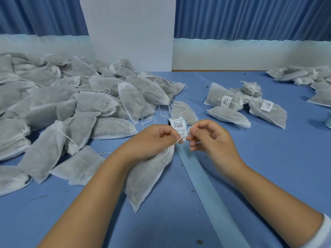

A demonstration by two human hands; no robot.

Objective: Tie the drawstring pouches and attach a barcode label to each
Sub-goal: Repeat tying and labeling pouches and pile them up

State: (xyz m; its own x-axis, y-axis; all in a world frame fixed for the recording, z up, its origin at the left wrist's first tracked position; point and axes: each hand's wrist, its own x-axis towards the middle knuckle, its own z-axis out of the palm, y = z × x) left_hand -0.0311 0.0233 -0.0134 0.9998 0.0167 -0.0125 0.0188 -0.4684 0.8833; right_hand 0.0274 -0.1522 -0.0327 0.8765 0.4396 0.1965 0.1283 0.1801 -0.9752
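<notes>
The pouch (148, 178) being worked on lies near the middle of the bench (268, 167), its bottom corner pointing to 6 o'clock and its gathered neck up under the left hand (155, 140). That hand's fingers (166, 134) curl round the neck and pinch the white drawstring (178, 139), which runs out to 3 o'clock. There the right hand (209, 138) meets it, thumb and forefinger closed narrowly on a small barcode label (183, 135), the other fingers loosely curled. Whether the label already sticks to the string I cannot tell.

Just beyond the hands, at 12 o'clock, stands the label roll (177, 122). Its pale blue backing strip (211, 190) trails across the bench toward 5 o'clock, passing beside the pouch.

At 10 o'clock sprawls a big heap of unlabelled pouches (71, 104), strings loose. At 2 o'clock lies a small cluster of labelled pouches (232, 104), and farther out at 2 o'clock another heap (300, 76). Blue curtains (250, 18) and a white pillar (129, 33) stand at 12 o'clock.
</notes>
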